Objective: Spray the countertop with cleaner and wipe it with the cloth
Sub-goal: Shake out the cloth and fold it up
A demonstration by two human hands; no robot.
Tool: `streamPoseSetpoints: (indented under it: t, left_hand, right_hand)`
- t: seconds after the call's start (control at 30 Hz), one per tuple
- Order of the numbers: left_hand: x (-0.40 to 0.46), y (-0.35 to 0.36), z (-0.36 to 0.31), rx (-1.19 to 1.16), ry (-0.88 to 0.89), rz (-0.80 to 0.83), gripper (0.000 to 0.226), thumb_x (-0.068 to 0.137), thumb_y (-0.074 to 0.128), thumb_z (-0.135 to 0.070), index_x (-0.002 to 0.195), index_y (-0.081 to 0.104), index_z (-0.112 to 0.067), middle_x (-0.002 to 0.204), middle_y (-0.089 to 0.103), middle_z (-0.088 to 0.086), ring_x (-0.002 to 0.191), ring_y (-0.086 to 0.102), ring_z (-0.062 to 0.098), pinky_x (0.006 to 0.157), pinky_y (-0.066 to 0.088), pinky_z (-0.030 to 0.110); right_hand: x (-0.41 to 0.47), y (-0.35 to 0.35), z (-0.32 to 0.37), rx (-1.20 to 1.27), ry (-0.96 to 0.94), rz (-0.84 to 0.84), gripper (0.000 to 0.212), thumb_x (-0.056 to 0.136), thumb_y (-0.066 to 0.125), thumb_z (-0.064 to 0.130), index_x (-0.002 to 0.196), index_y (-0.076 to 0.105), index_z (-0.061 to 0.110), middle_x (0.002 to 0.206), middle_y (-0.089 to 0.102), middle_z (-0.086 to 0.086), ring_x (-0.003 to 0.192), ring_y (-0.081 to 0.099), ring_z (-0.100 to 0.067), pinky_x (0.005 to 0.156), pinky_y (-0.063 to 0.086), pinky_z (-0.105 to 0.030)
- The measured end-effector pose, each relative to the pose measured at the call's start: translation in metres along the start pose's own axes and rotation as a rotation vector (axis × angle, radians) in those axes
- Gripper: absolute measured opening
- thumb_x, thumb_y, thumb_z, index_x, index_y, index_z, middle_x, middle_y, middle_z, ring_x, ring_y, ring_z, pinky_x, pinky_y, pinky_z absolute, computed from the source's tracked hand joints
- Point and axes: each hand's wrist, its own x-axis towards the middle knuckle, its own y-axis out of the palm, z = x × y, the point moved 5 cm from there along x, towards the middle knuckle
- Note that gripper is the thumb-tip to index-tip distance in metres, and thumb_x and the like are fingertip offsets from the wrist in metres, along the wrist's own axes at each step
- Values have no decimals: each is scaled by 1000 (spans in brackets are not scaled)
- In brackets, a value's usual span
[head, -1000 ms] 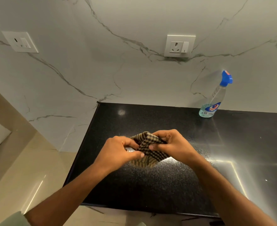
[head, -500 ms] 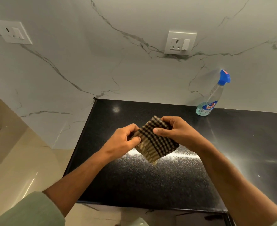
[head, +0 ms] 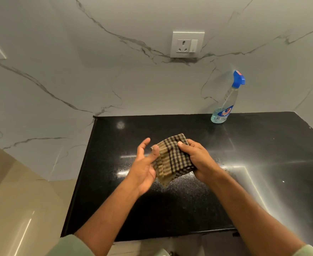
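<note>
The right hand (head: 198,159) grips the folded checked cloth (head: 173,159) above the black countertop (head: 170,209); the left hand (head: 144,163) is spread beside it. The spray bottle (head: 225,100) stands at the countertop's back edge, apparently done with; wiping remains.

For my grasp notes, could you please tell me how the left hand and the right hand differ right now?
The left hand is open, palm turned inward, fingers straight and spread; the right hand is curled round the checked cloth, thumb on top. The left hand at most touches the cloth's edge with its thumb, while the right hand bears the cloth. Both hands hang above the black countertop, near its middle.
</note>
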Motion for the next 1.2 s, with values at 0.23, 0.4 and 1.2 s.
streamPoseSetpoints:
  t: [0.23,0.4,1.2]
  left_hand:
    - [12,-12,5,499,236,-165,24,95,66,-1,101,62,-24,110,73,4,100,74,20,80,64,45]
    - [21,-8,14,502,129,-140,34,95,58,9,76,78,-12,93,80,-1,86,76,10,66,60,23]
    - [222,190,146,1304,124,29,74,88,78,-17,153,45,-28,147,32,-5,133,44,13,117,37,31]
  right_hand:
    - [1,-10,-23,-196,3,-141,18,105,53,24,118,61,14,115,72,-11,106,70,-24,93,57,-42]
    - [2,-19,-19,-646,-176,-279,15,106,48,28,119,53,21,104,66,2,97,65,-15,81,57,-34]
    - [100,-284,49,-1028,-190,-377,32,97,57,5,126,71,8,137,59,-9,126,57,-22,102,35,-17]
